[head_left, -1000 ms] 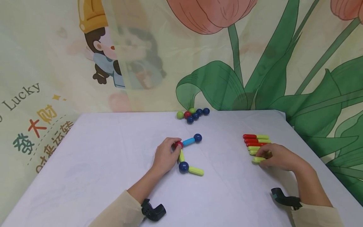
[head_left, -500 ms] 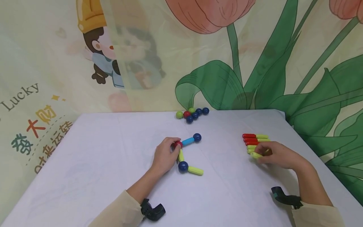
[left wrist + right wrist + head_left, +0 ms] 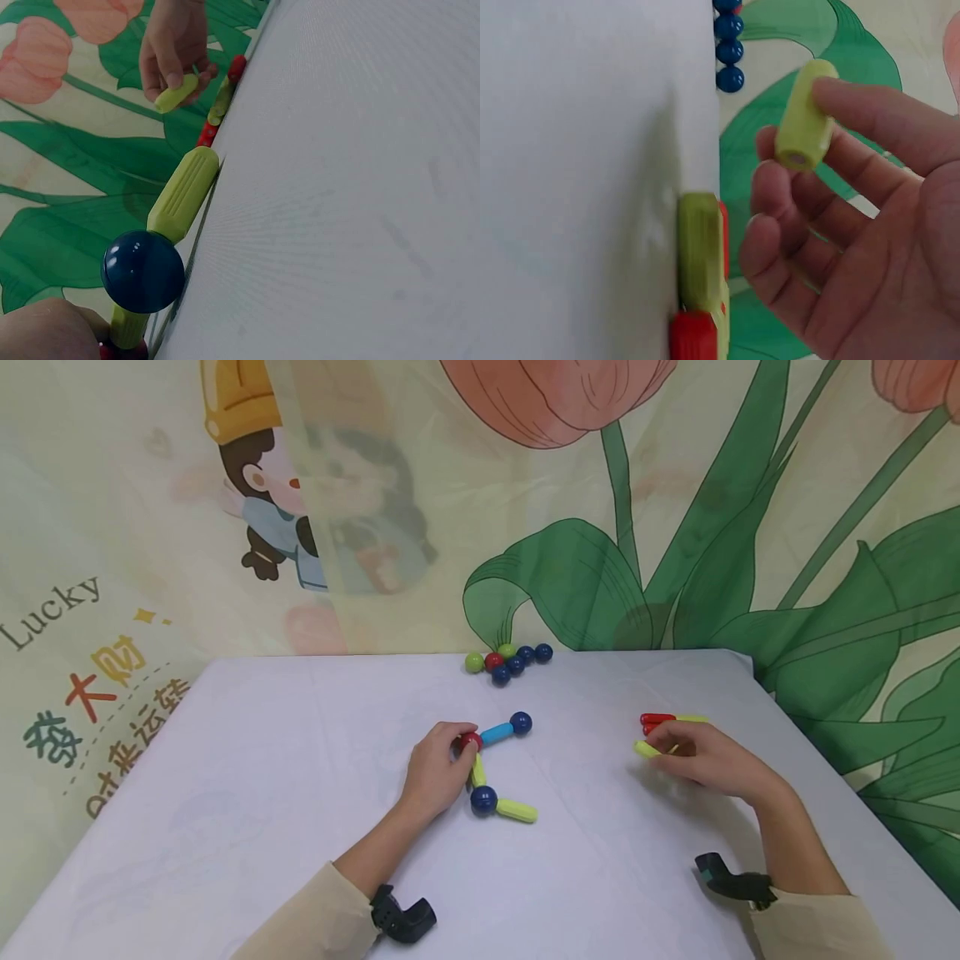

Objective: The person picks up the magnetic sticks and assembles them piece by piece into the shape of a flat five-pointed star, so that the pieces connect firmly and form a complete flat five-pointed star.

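Observation:
My left hand (image 3: pixel 438 774) grips the red ball (image 3: pixel 471 741) at the corner of a jointed figure of sticks and balls. From that ball a blue stick (image 3: pixel 497 733) runs to a dark blue ball (image 3: pixel 521 723). A yellow-green stick (image 3: pixel 478 770) leads toward me to another dark blue ball (image 3: pixel 483 800), which bears one more yellow-green stick (image 3: pixel 517 811). Above the table at the right, my right hand (image 3: pixel 708 758) pinches a loose yellow-green stick (image 3: pixel 804 116) between thumb and fingers; the right wrist view shows its round end.
Behind and partly hidden by my right hand lies a row of red (image 3: pixel 657 719) and yellow-green sticks (image 3: pixel 700 251). Several blue, green and red balls (image 3: pixel 501 675) cluster at the table's far edge. A printed cloth (image 3: pixel 562 577) hangs behind the white table (image 3: pixel 262 827).
My right hand has lifted the yellow-green stick from beside the row and carried it up and to the left. The left hand and the figure stay put.

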`<action>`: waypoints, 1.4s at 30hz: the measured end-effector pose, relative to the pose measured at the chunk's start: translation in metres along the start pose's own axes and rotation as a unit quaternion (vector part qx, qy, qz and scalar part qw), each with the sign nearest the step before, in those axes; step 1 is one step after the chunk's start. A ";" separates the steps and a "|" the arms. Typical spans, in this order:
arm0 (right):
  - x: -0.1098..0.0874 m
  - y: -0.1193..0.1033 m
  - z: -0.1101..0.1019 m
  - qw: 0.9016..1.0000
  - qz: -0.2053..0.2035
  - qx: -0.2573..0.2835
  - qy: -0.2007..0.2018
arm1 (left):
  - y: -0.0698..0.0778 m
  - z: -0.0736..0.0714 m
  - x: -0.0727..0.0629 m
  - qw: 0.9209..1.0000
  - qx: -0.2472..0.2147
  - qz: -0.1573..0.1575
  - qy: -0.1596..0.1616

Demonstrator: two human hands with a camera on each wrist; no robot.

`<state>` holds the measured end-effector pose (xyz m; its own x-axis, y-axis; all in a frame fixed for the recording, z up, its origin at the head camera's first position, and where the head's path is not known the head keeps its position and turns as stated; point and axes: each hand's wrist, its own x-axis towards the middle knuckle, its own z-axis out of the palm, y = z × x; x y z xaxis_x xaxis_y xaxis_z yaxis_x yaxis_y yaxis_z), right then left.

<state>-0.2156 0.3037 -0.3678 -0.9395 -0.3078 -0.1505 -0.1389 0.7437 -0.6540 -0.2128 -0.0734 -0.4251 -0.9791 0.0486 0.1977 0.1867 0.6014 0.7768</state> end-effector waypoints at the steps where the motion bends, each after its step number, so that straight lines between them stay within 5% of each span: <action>1: 0.003 -0.002 0.002 1.000 -0.004 0.012 0.003 | 0.000 0.000 0.000 1.000 0.001 -0.001 0.000; 23: 0.068 -0.045 0.059 0.999 0.018 0.028 0.029 | 0.000 0.000 0.000 1.000 0.005 -0.001 0.008; 42: 0.098 -0.064 0.087 0.998 0.032 0.016 0.048 | -0.002 0.002 0.001 1.000 0.004 -0.011 0.004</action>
<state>-0.2719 0.1745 -0.4051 -0.9719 -0.2016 -0.1215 -0.0697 0.7397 -0.6693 -0.2140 -0.0729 -0.4278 -0.9822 0.0298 0.1856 0.1651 0.6083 0.7763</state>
